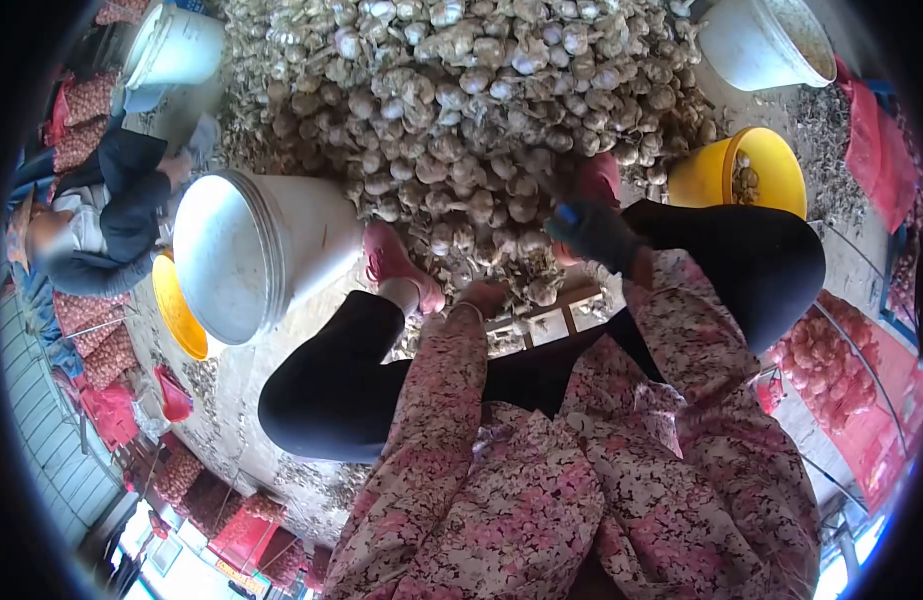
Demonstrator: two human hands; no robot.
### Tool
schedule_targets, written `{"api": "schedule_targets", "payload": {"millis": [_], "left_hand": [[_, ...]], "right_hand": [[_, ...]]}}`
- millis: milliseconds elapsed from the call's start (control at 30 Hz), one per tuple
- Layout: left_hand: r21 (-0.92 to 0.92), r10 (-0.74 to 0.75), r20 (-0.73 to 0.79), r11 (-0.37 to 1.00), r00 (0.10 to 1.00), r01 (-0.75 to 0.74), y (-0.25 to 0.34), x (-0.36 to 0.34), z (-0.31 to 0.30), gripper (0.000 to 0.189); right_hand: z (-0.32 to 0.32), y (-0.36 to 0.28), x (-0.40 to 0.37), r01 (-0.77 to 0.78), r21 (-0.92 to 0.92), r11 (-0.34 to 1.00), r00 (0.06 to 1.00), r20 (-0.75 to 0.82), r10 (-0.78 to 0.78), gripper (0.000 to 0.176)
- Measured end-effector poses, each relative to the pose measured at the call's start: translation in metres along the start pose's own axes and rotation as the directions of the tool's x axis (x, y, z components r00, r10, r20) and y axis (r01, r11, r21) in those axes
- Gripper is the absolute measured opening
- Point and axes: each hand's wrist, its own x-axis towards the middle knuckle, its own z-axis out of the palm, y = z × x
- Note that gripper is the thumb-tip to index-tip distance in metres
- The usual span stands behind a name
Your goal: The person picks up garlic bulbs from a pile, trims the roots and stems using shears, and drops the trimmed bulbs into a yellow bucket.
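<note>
Both apart — left hand [485, 298], right hand [595, 236], grips unclear — by garlic [481, 120] upper middle; white bucket [316, 225] centre left, probably for easy reach.

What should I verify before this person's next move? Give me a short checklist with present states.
1. Garlic pile near the hands: ok, it lies in front of both.
2. Right hand gloved: ok, dark covering visible.
3. Left hand grip: cannot tell, what it holds is unclear.
4. Blue item at the right hand identified: cannot tell, too blurred.
5. Yellow bucket on the right, opening visible: ok, with some garlic inside.
</note>
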Motion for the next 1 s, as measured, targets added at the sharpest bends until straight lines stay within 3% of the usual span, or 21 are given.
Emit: {"api": "schedule_targets", "payload": {"millis": [33,67,100,133,167,200,233,267,400,500,533,600,733,800,1000], "left_hand": [[-0.009,0.002,0.001,1.000,1.000,-0.002,0.027,-0.009,0.009,0.060],[0.024,-0.170,-0.106,0.985,0.980,0.173,0.070,-0.031,0.001,0.068],[0.038,-0.332,-0.216,0.937,0.918,0.348,0.106,-0.054,-0.017,0.077],[0.030,-0.332,-0.216,0.938,0.918,0.347,0.128,-0.071,-0.042,0.077],[-0.122,-0.415,-0.123,0.908,0.902,0.401,0.147,-0.085,-0.071,0.061],[-0.262,-0.480,-0.015,0.848,0.877,0.460,0.147,-0.086,-0.077,0.045],[0.005,-0.366,0.060,0.931,0.929,0.366,0.112,-0.052,-0.044,0.053],[-0.014,-0.320,0.111,0.946,0.941,0.323,0.092,-0.026,0.001,0.054],[-0.167,-0.033,0.294,0.982,0.955,0.085,0.132,-0.053,0.038,0.055],[-0.354,0.192,0.367,0.934,0.910,-0.054,0.172,-0.073,0.032,0.055],[-0.410,0.251,0.378,0.908,0.891,-0.082,0.183,-0.078,0.025,0.056],[-0.502,0.352,0.398,0.856,0.847,-0.120,0.196,-0.083,0.018,0.056],[-0.610,0.460,0.419,0.781,0.782,-0.133,0.199,-0.107,0.001,0.057],[-0.609,0.467,0.401,0.779,0.788,-0.152,0.207,-0.122,-0.016,0.060],[-0.614,0.450,0.473,0.785,0.758,-0.083,0.202,-0.115,0.051,0.064]], "right_hand": [[0.011,0.002,-0.009,-0.029,-0.119,0.993,0.995,0.092,0.040,0.036],[0.018,0.003,-0.015,-0.045,-0.239,0.970,0.980,0.178,0.089,0.040],[0.019,-0.001,-0.020,-0.044,-0.246,0.968,0.979,0.181,0.091,0.040],[0.020,-0.007,-0.022,-0.054,-0.377,0.925,0.939,0.295,0.175,0.044],[0.021,-0.011,-0.022,-0.044,-0.499,0.866,0.880,0.392,0.270,0.049],[0.027,-0.005,-0.022,-0.041,-0.501,0.865,0.876,0.399,0.272,0.049],[0.035,0.001,-0.020,-0.068,-0.486,0.872,0.865,0.407,0.294,0.049],[0.042,0.008,-0.018,-0.096,-0.472,0.877,0.853,0.415,0.317,0.049],[0.048,0.000,-0.008,-0.132,-0.536,0.834,0.822,0.411,0.394,0.049],[0.059,0.008,0.008,-0.124,-0.631,0.766,0.927,0.201,0.316,0.041],[0.056,0.004,0.015,-0.127,-0.635,0.762,0.922,0.207,0.326,0.041],[0.046,-0.009,0.035,0.028,-0.758,0.652,0.889,0.316,0.330,0.041],[0.058,-0.004,0.061,0.060,-0.822,0.567,0.873,0.318,0.369,0.043],[0.053,-0.022,0.071,0.065,-0.827,0.559,0.757,0.405,0.512,0.049],[0.062,-0.013,0.039,-0.091,-0.788,0.609,0.820,0.288,0.494,0.061]]}}
